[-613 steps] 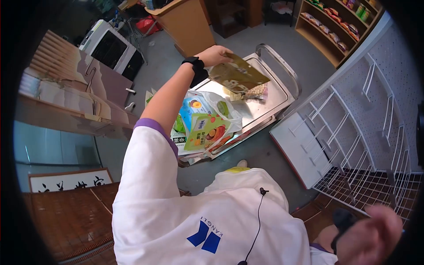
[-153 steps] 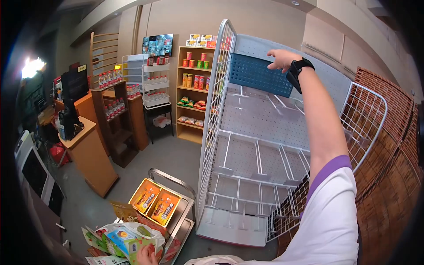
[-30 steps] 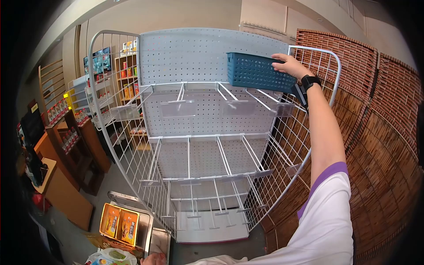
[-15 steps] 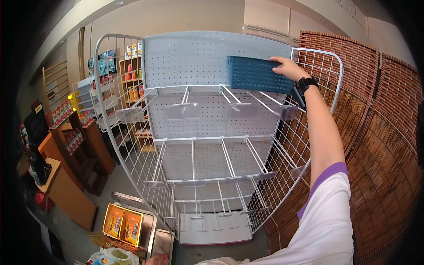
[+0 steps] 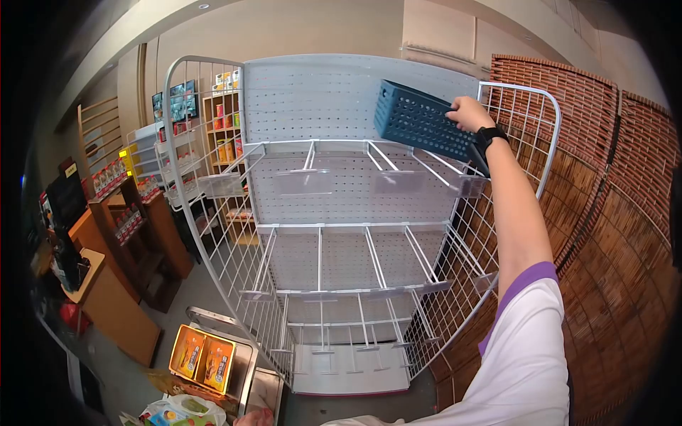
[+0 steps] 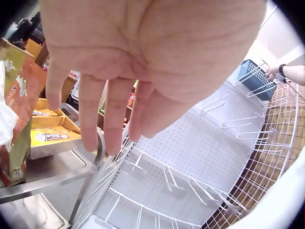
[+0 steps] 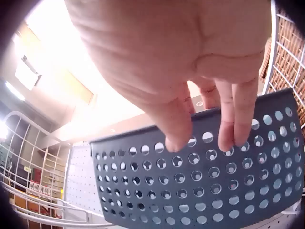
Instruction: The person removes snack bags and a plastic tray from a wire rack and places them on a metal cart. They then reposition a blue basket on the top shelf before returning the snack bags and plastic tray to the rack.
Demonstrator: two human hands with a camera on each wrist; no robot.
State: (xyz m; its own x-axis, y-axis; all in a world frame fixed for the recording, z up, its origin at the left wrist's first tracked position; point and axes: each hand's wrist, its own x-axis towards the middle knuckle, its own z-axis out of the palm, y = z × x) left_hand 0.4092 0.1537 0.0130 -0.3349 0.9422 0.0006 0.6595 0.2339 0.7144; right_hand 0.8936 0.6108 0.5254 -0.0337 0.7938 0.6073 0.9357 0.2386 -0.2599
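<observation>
My right hand (image 5: 470,113) grips the front rim of a teal perforated plastic basket (image 5: 419,119) at the top level of a white display rack. In the right wrist view, thumb and fingertips (image 7: 228,136) come down over the rim and lie against the holed wall. The basket tilts, its left end higher than its right, above the white prongs (image 5: 380,156) of the rack. My left hand (image 6: 114,90) hangs low by the trolley, palm showing and fingers loosely extended, holding nothing.
A steel trolley (image 5: 249,358) at lower left carries a yellow box (image 5: 202,358) of orange packets and a plastic bag (image 5: 186,410) of snacks. Wire side panels (image 5: 213,206) flank the rack. A woven screen (image 5: 568,184) stands at right; stocked wooden shelves (image 5: 213,113) stand behind left.
The basket has gone from nearly level to tilted, its left end raised and its right end lower, while my right hand keeps hold of its rim. My left hand stays low by the trolley.
</observation>
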